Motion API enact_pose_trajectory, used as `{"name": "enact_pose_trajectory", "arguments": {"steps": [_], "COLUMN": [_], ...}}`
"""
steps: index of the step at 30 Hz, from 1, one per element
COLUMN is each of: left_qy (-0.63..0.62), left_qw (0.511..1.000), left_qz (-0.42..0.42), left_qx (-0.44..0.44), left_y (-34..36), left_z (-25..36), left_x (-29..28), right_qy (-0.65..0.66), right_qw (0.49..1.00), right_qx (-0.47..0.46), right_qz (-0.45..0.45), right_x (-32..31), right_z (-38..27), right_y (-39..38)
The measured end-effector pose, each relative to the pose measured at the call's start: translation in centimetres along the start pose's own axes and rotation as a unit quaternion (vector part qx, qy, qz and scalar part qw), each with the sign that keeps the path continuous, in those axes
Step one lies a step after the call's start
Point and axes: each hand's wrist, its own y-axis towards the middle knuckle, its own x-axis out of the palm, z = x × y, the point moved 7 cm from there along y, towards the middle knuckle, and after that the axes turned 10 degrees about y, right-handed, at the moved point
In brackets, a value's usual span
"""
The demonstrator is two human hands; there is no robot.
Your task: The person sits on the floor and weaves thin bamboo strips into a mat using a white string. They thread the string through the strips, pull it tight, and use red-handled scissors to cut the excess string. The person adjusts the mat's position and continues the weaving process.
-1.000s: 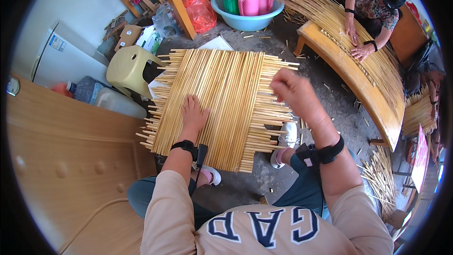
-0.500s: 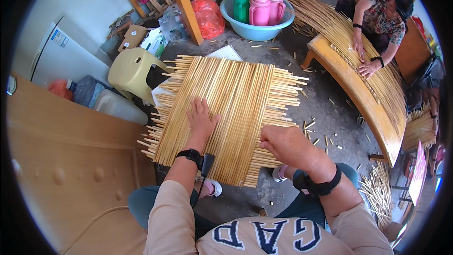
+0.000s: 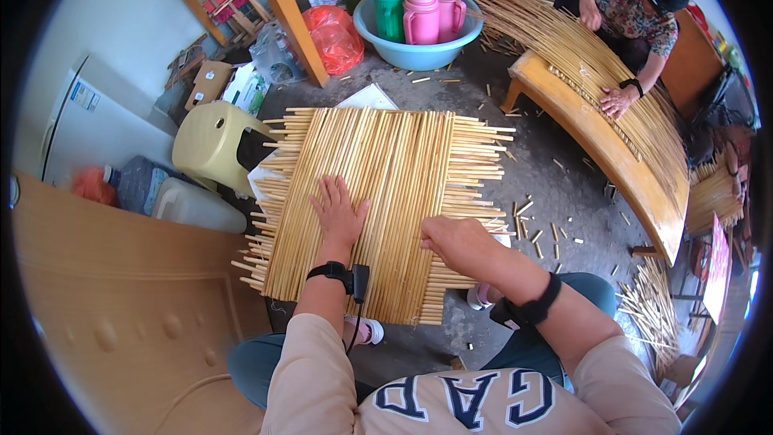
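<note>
In front of my knees lies a panel of straw-coloured stalks (image 3: 386,169). Its upper layer runs lengthwise away from me, and crosswise stalks (image 3: 475,165) stick out past both its side edges. My left hand (image 3: 340,214) rests flat on the panel, left of its middle, with the fingers spread. Near the right edge of the upper layer, my right hand (image 3: 460,243) is closed in a fist against the stalks. Whatever its fingers may hold is hidden from view.
Short cut stalk pieces (image 3: 523,230) litter the floor to the right. A co-worker (image 3: 632,12) handles long stalks on a curved-looking wooden table (image 3: 596,133). A yellow plastic stool (image 3: 213,141) stands left. Beyond the panel, a blue basin (image 3: 427,53) holds several thermos flasks (image 3: 421,16).
My right hand has moved left, from the crosswise ends onto the upper layer's edge. My left hand stays flat on the panel. The co-worker's one hand has lifted away from the table.
</note>
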Motion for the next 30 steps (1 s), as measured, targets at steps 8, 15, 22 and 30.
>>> {"name": "enact_pose_trajectory", "arguments": {"steps": [8,15,22,30], "left_qy": [-0.012,-0.020,-0.079,-0.064], "left_qw": [1.000,0.999,0.988,0.994], "left_qz": [0.000,-0.027,0.009,0.005], "left_qx": [0.022,-0.009,0.135,0.094], "left_y": [-0.2,-1.6,0.9,1.6], "left_z": [0.0,0.5,4.4,5.5], "left_x": [-0.3,-1.7,-1.9,-1.5], "right_qy": [-0.033,-0.097,-0.063,-0.047], "right_qw": [0.999,0.994,0.982,0.984], "right_qx": [0.005,-0.003,-0.079,-0.052], "right_qz": [0.025,0.039,0.159,0.165], "right_x": [5.8,6.7,8.5,9.0], "right_z": [8.6,12.9,12.1,12.7], "right_y": [3.8,6.0,6.0,5.4]}}
